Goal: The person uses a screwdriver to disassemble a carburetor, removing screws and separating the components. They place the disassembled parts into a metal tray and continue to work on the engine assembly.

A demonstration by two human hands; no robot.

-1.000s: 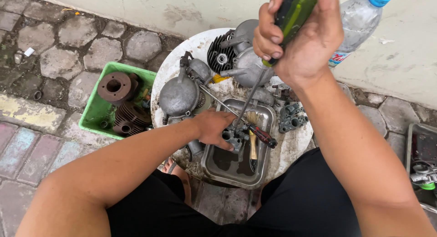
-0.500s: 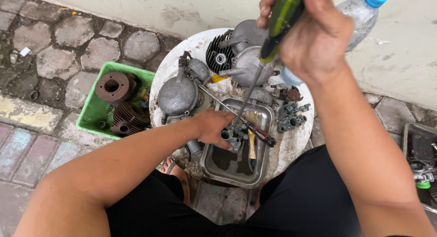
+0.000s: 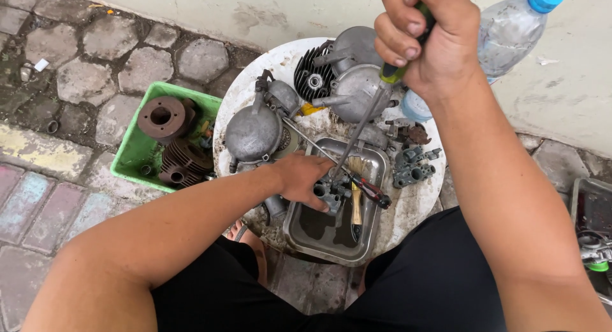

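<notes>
My left hand [image 3: 305,177] grips a small grey carburetor body [image 3: 328,193] over a metal tray [image 3: 377,154] holding dark liquid. My right hand [image 3: 428,35] is closed around the green handle of a long screwdriver [image 3: 360,126], held upright, its tip down at the carburetor. A brush [image 3: 356,201] and a second screwdriver with a red and black handle [image 3: 370,190] lie across the tray. All of this sits on a round white table [image 3: 239,93].
Grey engine covers [image 3: 255,133] and a finned cylinder [image 3: 312,77] crowd the table's far side, with small carburetor parts [image 3: 413,166] on the right. A plastic bottle [image 3: 510,32] stands behind. A green tub [image 3: 137,154] of rusty parts sits on the paving at left.
My right hand has shifted slightly left and lower on the screwdriver handle, covering more of it. My left hand stays on the carburetor body.
</notes>
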